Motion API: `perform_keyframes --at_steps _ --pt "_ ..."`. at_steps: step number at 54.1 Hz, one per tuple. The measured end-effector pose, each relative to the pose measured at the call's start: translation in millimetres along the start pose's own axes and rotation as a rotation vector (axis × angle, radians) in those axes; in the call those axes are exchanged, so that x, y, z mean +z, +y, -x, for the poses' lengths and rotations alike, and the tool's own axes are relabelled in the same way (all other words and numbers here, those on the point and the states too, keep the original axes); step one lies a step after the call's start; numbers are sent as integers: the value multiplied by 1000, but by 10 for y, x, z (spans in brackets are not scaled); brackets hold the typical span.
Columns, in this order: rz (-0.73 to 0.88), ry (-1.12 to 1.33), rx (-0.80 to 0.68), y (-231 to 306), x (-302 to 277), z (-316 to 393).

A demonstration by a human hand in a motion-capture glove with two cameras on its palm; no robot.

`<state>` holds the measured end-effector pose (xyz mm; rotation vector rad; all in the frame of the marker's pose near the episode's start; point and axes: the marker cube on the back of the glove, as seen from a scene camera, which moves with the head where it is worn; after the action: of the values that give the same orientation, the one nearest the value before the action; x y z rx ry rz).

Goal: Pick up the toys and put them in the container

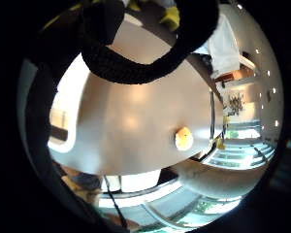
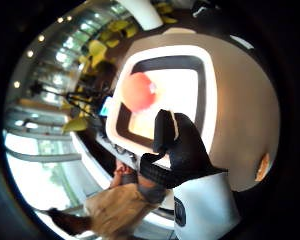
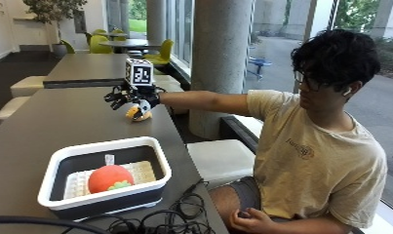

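Far out on the grey table (image 3: 66, 122), my gloved right hand (image 3: 132, 97) hovers with its fingers spread just above a small yellow-orange toy (image 3: 138, 115). Nothing is in the hand. In the little finger side palm view the same toy (image 1: 184, 139) lies alone on the tabletop. The white-rimmed dark container (image 3: 161, 163) stands near the table's front edge and holds a round red toy (image 3: 109, 178). The thumb side palm view shows that container (image 2: 210, 100) with the red toy (image 2: 137, 92) inside, beyond my gloved thumb (image 2: 177, 145).
A pale waffle-like piece (image 3: 144, 170) lies in the container beside the red toy. Black cables (image 3: 164, 222) are heaped at the front table edge. A concrete pillar (image 3: 219, 63) and padded benches (image 3: 225, 158) stand to the right of the table.
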<state>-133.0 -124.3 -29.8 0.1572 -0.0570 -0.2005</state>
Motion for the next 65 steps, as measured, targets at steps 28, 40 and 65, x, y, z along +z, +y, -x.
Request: perform_keyframes --at_steps 28,40,65 --pt "84 9 256 1041 490 -1263" --pt "26 -102 225 1104 510 -1129" --pt "28 17 301 1244 325 -1266"
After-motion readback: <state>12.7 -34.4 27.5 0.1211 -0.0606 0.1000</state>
